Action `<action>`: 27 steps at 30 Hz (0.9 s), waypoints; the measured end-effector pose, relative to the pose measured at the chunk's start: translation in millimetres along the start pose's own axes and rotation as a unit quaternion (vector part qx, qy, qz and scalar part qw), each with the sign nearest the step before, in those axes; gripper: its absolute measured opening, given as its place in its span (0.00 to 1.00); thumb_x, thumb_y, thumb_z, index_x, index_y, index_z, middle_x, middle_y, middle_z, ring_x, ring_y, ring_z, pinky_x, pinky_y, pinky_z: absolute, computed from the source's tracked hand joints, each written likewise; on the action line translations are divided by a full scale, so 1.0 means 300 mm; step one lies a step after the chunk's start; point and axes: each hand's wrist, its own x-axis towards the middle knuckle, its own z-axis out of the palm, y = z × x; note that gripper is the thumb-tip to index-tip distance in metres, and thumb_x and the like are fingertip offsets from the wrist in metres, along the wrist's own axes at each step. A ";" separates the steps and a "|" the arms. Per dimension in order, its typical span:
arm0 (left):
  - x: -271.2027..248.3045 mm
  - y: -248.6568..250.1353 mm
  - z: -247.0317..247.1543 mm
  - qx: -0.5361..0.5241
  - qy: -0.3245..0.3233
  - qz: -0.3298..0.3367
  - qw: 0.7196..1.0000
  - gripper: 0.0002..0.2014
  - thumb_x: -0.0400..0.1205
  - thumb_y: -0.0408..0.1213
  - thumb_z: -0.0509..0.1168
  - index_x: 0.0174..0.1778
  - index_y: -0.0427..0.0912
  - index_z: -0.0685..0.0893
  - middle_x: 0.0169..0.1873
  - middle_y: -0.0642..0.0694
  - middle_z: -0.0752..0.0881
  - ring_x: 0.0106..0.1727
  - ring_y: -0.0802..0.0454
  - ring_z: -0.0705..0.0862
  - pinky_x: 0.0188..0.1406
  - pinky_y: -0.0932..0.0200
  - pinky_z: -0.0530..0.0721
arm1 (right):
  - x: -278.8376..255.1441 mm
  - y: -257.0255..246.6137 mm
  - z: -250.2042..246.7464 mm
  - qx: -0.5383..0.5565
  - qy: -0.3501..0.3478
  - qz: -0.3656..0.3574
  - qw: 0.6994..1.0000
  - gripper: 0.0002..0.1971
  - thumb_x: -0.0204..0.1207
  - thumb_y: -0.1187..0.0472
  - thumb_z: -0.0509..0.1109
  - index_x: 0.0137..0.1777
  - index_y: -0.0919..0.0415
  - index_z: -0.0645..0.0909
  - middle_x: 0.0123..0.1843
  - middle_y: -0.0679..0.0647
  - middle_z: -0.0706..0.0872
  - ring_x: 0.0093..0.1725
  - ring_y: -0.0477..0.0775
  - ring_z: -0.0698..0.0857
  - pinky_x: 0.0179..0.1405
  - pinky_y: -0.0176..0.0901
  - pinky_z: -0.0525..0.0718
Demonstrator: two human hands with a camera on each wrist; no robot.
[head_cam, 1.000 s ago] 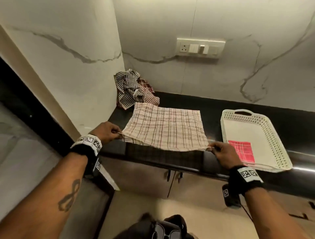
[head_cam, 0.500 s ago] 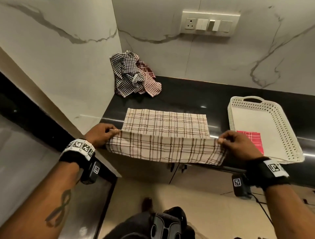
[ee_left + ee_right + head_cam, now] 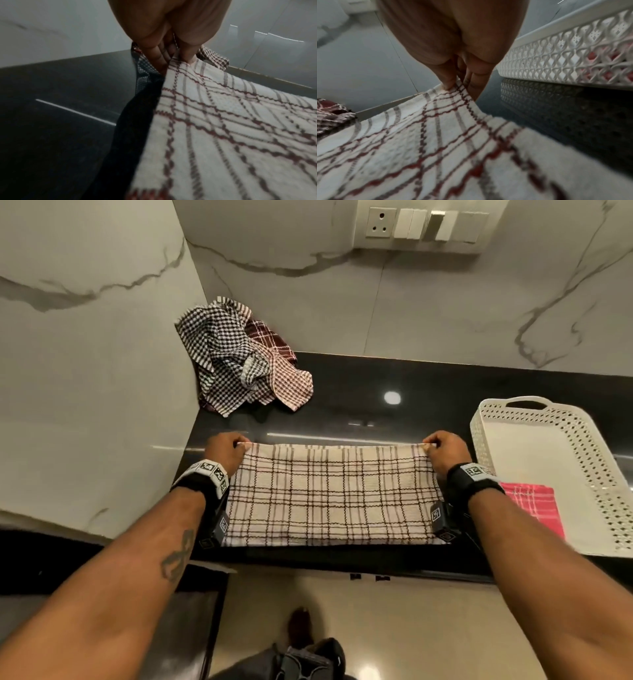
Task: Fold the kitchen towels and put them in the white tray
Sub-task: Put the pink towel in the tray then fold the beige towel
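A cream towel with a brown plaid pattern lies folded in half on the black counter, its fold line at the near edge. My left hand pinches its far left corner. My right hand pinches the far right corner. Both hands hold the doubled edge down near the counter. The white perforated tray stands to the right, with a folded pink towel inside. A heap of unfolded checked towels sits in the back left corner.
Marble walls close off the left side and the back, with a switch plate high on the back wall. The tray's wall is close beside my right hand. The floor and cabinet fronts lie below the counter's near edge.
Both hands lifted the towel's near edge and carried it forward over the far edge, folding the towel in half. The view has tilted further down.
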 end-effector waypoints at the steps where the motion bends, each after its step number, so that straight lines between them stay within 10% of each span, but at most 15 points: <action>1: 0.006 -0.008 0.009 0.000 0.000 0.001 1.000 0.06 0.82 0.35 0.70 0.48 0.38 0.91 0.46 0.40 0.92 0.48 0.43 0.89 0.54 0.54 0.83 | 0.007 0.000 0.009 -0.006 0.001 0.005 1.000 0.03 0.79 0.63 0.72 0.44 0.57 0.86 0.45 0.55 0.88 0.45 0.55 0.84 0.46 0.41 0.77; 13: 0.063 -0.005 0.045 -0.016 0.039 -0.079 0.996 0.03 0.81 0.36 0.70 0.41 0.44 0.87 0.40 0.43 0.88 0.40 0.47 0.85 0.43 0.58 0.79 | 0.060 -0.016 0.048 -0.059 0.010 0.054 0.997 0.05 0.79 0.65 0.71 0.42 0.59 0.85 0.48 0.62 0.89 0.46 0.60 0.84 0.47 0.45 0.80; 17: 0.057 0.016 0.049 0.061 0.035 -0.075 0.995 0.06 0.82 0.38 0.68 0.51 0.42 0.86 0.52 0.40 0.86 0.52 0.41 0.84 0.52 0.50 0.82 | 0.047 -0.061 0.024 -0.156 -0.030 0.038 0.986 0.06 0.79 0.66 0.67 0.51 0.59 0.85 0.57 0.64 0.86 0.55 0.66 0.84 0.55 0.52 0.83; 22: -0.023 0.118 0.112 0.272 0.054 0.146 0.950 0.14 0.81 0.40 0.63 0.62 0.43 0.77 0.59 0.42 0.79 0.58 0.42 0.76 0.56 0.45 0.78 | -0.097 -0.246 0.066 -0.199 -0.015 -0.087 0.976 0.17 0.81 0.62 0.65 0.70 0.60 0.77 0.70 0.61 0.79 0.68 0.64 0.79 0.67 0.60 0.80; 27: -0.107 0.264 0.269 0.272 -0.178 0.315 0.892 0.28 0.89 0.47 0.49 0.86 0.47 0.56 0.86 0.49 0.55 0.87 0.46 0.53 0.86 0.45 0.49 | -0.266 -0.369 0.330 -0.229 -0.250 -0.196 0.920 0.34 0.86 0.47 0.56 0.88 0.53 0.47 0.90 0.53 0.44 0.88 0.59 0.44 0.84 0.69 0.45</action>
